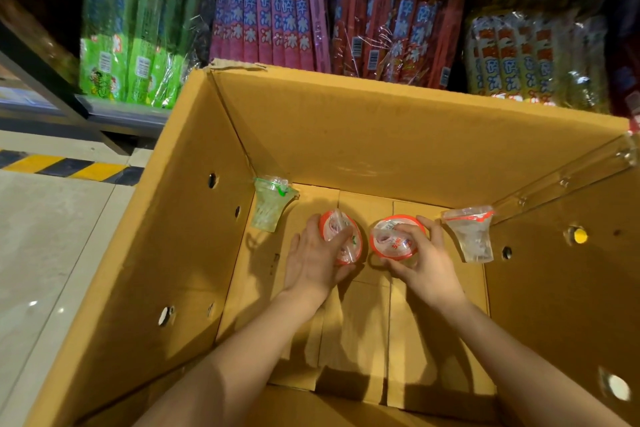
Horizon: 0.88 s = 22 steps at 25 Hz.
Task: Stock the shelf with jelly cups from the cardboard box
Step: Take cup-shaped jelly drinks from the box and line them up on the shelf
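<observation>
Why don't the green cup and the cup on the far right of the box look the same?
The green-lidded cup has a green rim and greenish jelly; the red-lidded cup has a red rim and clear, pale jelly. The green one sits in the far left corner; the red one is by the right wall. Both are flared, see-through, tilted, and untouched by either hand.

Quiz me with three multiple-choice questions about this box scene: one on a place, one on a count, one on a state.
1. Where does the green-lidded jelly cup lie?
A far left corner of the cardboard box
B on the shelf
C on the floor

2. How many jelly cups show in the box?
A two
B four
C six

3. What is the left hand doing?
A resting flat
B pointing
C gripping a red-lidded jelly cup

Answers: 1 A, it leans in that corner. 2 B, one in each hand, one by each side wall. 3 C, its fingers curl round the cup.
</observation>
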Available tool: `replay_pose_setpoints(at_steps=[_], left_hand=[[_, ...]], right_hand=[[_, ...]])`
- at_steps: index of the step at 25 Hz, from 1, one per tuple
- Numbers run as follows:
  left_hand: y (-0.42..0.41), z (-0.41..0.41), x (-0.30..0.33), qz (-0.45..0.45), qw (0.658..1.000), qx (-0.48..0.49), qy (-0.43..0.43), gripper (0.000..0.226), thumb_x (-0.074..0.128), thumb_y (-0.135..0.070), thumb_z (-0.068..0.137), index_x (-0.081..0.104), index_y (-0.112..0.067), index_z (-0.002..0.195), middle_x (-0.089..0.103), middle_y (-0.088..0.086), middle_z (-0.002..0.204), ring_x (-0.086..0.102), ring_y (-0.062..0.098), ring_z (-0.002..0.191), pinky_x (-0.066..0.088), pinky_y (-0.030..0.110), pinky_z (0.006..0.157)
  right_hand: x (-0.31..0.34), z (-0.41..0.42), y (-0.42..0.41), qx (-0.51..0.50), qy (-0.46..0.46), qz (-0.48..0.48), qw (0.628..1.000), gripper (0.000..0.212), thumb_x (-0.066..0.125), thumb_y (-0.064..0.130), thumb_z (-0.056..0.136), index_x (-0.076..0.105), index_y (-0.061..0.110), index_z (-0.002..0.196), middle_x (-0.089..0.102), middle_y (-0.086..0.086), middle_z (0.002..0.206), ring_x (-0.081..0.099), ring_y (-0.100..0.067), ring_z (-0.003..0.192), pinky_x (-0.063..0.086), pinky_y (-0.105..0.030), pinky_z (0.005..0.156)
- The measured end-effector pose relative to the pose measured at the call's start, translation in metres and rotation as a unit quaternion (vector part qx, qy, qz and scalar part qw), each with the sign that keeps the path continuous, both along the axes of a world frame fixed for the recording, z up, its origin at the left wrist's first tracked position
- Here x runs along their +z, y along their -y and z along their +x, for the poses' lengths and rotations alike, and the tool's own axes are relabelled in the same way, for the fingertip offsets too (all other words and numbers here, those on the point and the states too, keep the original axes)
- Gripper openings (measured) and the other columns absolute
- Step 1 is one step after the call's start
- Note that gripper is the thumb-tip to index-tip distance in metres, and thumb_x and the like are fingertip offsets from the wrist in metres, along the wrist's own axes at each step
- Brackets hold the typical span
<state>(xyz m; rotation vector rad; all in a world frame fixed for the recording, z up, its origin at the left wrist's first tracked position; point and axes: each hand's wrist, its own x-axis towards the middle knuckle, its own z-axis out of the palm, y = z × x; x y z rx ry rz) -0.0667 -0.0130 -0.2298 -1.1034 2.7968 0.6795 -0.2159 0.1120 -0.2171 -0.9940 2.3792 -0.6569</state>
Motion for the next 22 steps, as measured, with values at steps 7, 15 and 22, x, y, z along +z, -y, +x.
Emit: replay_pose_setpoints(at_steps=[7,15,22], left_hand=[[0.002,0.002,-0.005,0.042,0.996,-0.008,-0.073,0.062,0.069,-0.037,0.079,0.041,-0.032,0.135,0.013,0.004,0.148,0.025,0.022,0.134,0.029,0.023,0.104],[0.012,-0.005,0.044,0.068,0.979,0.07,-0.181,0.056,0.08,-0.029,0.068,0.059,-0.02,0.119,0.035,0.011,0.136,0.044,0.026,0.121,0.035,0.021,0.093],[0.002,-0.017,0.156,0.078,0.933,0.107,-0.335,0.052,0.085,-0.018,0.062,0.066,-0.02,0.11,0.043,0.008,0.126,0.042,0.011,0.11,0.025,0.0,0.089]], right_hand=[[0.002,-0.002,0.002,0.004,0.007,0.005,1.0,0.061,0.077,0.037,0.073,0.053,0.02,0.126,0.028,-0.006,0.145,0.047,-0.03,0.123,0.04,-0.036,0.099],[0.04,-0.008,0.003,-0.085,0.016,-0.072,0.994,0.06,0.082,0.035,0.065,0.059,0.021,0.119,0.04,-0.004,0.132,0.046,-0.019,0.118,0.035,-0.019,0.092],[0.152,-0.014,0.008,-0.123,-0.021,-0.153,0.98,0.057,0.086,0.026,0.06,0.064,0.023,0.113,0.043,0.0,0.121,0.045,-0.013,0.116,0.03,-0.017,0.098]])
